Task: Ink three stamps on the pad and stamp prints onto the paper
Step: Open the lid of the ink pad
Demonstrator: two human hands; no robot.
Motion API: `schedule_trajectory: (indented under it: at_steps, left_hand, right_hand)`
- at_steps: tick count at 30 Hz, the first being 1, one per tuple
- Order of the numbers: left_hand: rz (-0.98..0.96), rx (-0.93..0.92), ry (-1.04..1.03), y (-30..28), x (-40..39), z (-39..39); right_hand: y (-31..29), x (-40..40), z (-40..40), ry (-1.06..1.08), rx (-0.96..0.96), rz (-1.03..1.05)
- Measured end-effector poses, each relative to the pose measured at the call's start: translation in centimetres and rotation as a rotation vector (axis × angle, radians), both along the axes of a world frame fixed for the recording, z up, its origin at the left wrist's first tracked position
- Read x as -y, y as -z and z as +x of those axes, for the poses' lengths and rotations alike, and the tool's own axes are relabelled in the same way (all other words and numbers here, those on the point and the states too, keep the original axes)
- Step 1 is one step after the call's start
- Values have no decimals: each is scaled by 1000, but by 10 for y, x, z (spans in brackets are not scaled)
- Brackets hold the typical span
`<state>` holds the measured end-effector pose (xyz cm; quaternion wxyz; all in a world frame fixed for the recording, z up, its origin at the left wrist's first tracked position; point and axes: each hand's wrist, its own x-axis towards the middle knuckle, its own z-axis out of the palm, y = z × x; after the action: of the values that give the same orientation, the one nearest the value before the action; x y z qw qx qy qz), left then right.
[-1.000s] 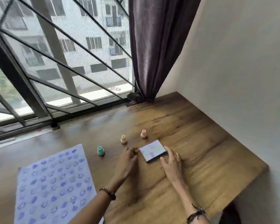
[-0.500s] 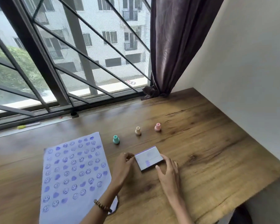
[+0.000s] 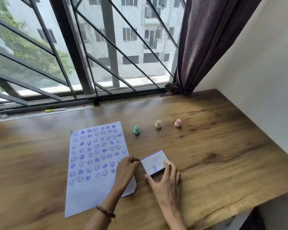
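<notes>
Two hands meet at the small white rectangular ink pad [image 3: 155, 162], the landmark for this figure. Right hand [image 3: 165, 183]: just nearer than the pad, thumb and fingers spread and pressed against its near and right edges, grasping it. Left hand [image 3: 125, 171]: at the pad's left edge, fingertips pinched on its corner; a brown beaded bracelet [image 3: 105, 211] circles that wrist. Wooden surface [image 3: 223, 163]: carries the pad, whose lid appears shut, with a purple smear on the white top. White sheet of paper [image 3: 96, 163]: lies flat immediately left of the pad, covered in rows of purple smiley and heart prints; its right edge passes under the left hand. Beyond the pad, well apart from it, stand three small upright plastic stamps in a row: teal stamp [image 3: 136, 130] far-left, cream stamp [image 3: 158, 124] straight beyond, pink stamp [image 3: 177, 123] far-right. Farthest from the pad: a barred window [image 3: 90, 55], a yellow-capped marker [image 3: 55, 110] on its sill, and a dark purple curtain [image 3: 206, 39].
</notes>
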<state>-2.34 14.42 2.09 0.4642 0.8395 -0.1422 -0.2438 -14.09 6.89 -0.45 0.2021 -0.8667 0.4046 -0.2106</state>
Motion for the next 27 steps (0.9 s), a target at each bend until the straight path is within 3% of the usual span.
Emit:
schedule_trajectory:
  at_steps: [9, 15, 20, 23, 27]
  left_hand:
    - [-53, -61, -13, -4, -4, 0]
    - [-49, -10, -6, -1, -4, -1]
    - [-37, 30, -10, -1, -2, -1]
    - [-28, 38, -5, 1, -2, -1]
    - [4, 26, 19, 1, 0, 3]
  right_hand:
    - [-8, 11, -4, -4, 10, -25]
    - [-39, 38, -20, -31, 100, 565]
    - [-38, 72, -23, 106, 337, 740]
    - [-29, 92, -21, 277, 489, 708]
    - [-17, 106, -24, 344, 414, 582]
